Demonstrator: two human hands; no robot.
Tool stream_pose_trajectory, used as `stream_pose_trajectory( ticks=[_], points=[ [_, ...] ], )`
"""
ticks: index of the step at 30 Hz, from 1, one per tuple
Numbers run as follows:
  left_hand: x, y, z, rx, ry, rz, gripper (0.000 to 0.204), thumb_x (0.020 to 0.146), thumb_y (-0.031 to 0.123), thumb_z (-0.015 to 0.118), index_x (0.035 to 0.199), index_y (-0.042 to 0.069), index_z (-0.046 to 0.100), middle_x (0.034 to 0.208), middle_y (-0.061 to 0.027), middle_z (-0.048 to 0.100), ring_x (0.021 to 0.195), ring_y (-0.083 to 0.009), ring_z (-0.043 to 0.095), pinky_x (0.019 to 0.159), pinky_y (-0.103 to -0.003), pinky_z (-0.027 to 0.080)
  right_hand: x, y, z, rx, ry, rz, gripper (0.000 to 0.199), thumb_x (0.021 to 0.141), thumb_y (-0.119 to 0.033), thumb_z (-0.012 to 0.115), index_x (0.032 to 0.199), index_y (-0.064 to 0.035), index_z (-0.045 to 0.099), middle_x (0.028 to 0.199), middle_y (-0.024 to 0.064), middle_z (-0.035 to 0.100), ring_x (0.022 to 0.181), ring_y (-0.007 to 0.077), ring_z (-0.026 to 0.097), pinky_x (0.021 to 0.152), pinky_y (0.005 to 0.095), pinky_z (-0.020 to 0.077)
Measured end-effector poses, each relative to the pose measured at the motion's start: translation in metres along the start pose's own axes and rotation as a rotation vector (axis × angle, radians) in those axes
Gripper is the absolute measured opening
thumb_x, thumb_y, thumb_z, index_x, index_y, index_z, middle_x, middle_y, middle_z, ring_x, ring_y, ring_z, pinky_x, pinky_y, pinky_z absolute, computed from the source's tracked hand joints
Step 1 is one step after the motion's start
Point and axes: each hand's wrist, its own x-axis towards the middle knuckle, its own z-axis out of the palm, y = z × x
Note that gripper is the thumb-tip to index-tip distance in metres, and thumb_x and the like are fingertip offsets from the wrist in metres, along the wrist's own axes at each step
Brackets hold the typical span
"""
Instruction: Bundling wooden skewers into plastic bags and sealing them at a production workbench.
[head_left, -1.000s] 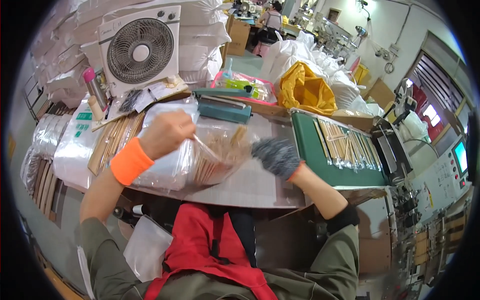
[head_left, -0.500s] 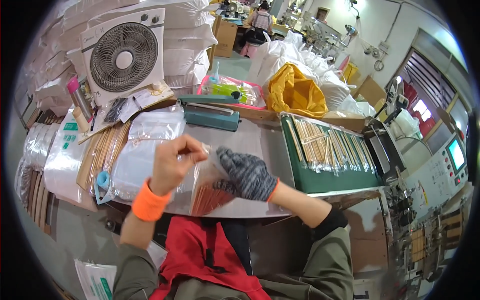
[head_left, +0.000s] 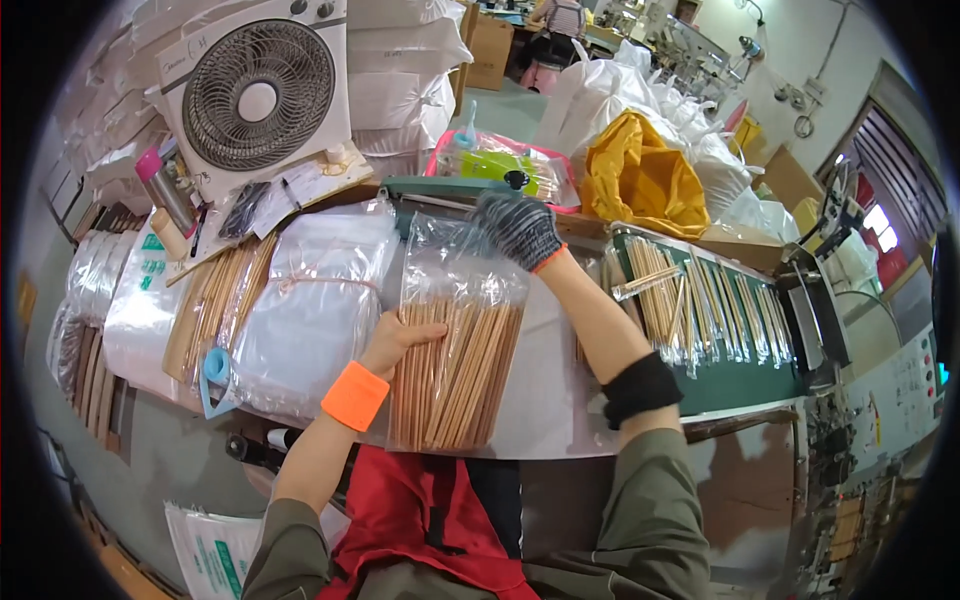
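the white fan (head_left: 258,100) is cut off above, the left hand's (head_left: 388,343) fingers vanish under the clear bag of sticks (head_left: 455,370), the gloved right hand's (head_left: 522,232) look blurred; the bag is over a pale table (head_left: 560,370), a yellow sack (head_left: 645,175) beyond; the left hand clasps the bag's left edge, thumb on top; whether the right grips its mouth i cannot tell

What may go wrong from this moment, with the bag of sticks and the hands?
The gloved right hand is close to the teal lever, so it might get pinched. The clear bag looks wrinkled above the wooden sticks, so its top could fold unevenly.
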Motion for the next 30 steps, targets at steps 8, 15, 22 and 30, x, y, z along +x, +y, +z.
stream_pose_trajectory(
  ticks=[8,15,22,30],
  points=[
    [0.112,-0.018,-0.021,-0.192,-0.183,-0.314,0.029,0.075,0.008,0.069,0.1,-0.004,0.063,0.09,-0.0115,0.067,0.079,-0.0178,0.065,0.068,-0.029,0.053,0.023,0.111,0.078,0.63,0.007,0.666,0.045,0.07,-0.032,0.07,0.103,-0.0036,0.06,0.095,0.0171,0.064,0.09,0.0298,0.061,0.081,0.0345,0.0477],
    [0.205,-0.012,-0.089,-0.384,-0.245,-0.438,0.03,0.085,0.014,0.059,0.11,-0.001,0.059,0.096,-0.0108,0.066,0.086,-0.0201,0.064,0.078,-0.034,0.052,0.005,0.096,0.136,0.526,0.002,0.694,0.028,0.075,-0.022,0.067,0.101,-0.0155,0.06,0.097,0.0123,0.064,0.091,0.0291,0.061,0.079,0.037,0.0476],
    [0.012,0.017,-0.06,1.059,0.133,0.49,0.055,0.076,0.025,0.066,0.121,0.002,0.045,0.12,-0.021,0.048,0.105,-0.0351,0.052,0.087,-0.038,0.043,-0.035,0.076,0.165,0.767,0.275,0.593,0.029,0.085,-0.012,0.058,0.114,-0.0078,0.055,0.103,0.0134,0.063,0.096,0.0198,0.062,0.084,0.0308,0.0462],
    [-0.378,0.031,-0.041,1.16,-0.345,-0.513,0.045,0.077,0.029,0.065,0.113,0.004,0.053,0.105,-0.0134,0.059,0.094,-0.0268,0.058,0.082,-0.033,0.045,-0.033,0.075,0.155,0.571,0.148,0.655,0.05,0.091,-0.025,0.05,0.133,-0.0024,0.036,0.126,0.016,0.05,0.116,0.0251,0.049,0.098,0.0321,0.0359]
  ],
)
